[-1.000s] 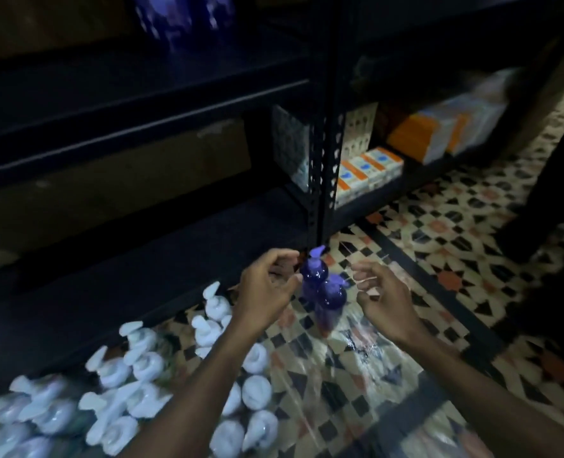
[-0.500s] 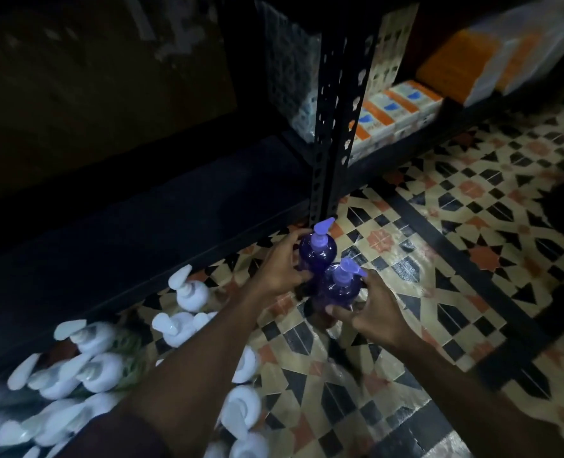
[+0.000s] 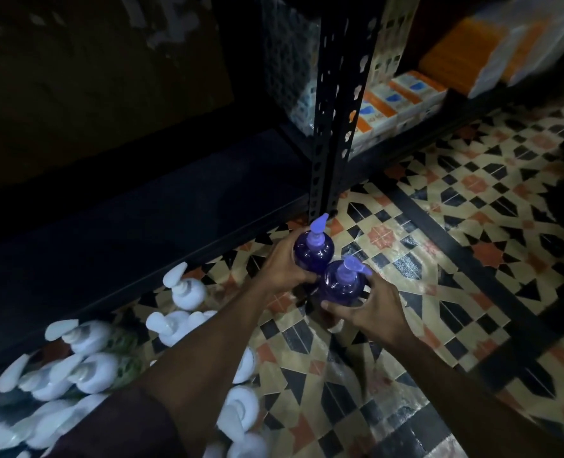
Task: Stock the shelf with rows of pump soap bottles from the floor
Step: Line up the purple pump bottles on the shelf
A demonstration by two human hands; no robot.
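Note:
Two purple pump soap bottles stand side by side over the patterned floor, just in front of the shelf's black upright post (image 3: 336, 104). My left hand (image 3: 282, 264) wraps the farther purple bottle (image 3: 313, 251). My right hand (image 3: 371, 304) wraps the nearer purple bottle (image 3: 340, 285). The two bottles touch each other. The dark bottom shelf board (image 3: 135, 223) lies to the left and behind them. Their bases are hidden by my hands.
Several white pump bottles (image 3: 185, 290) crowd the floor at lower left beside the shelf edge. Orange-and-white boxes (image 3: 403, 99) fill the neighbouring shelf at upper right. Patterned tiled floor (image 3: 455, 259) spreads to the right.
Both hands came down from just above the two purple bottles and closed around them. The view tilted downward and nearer to the floor.

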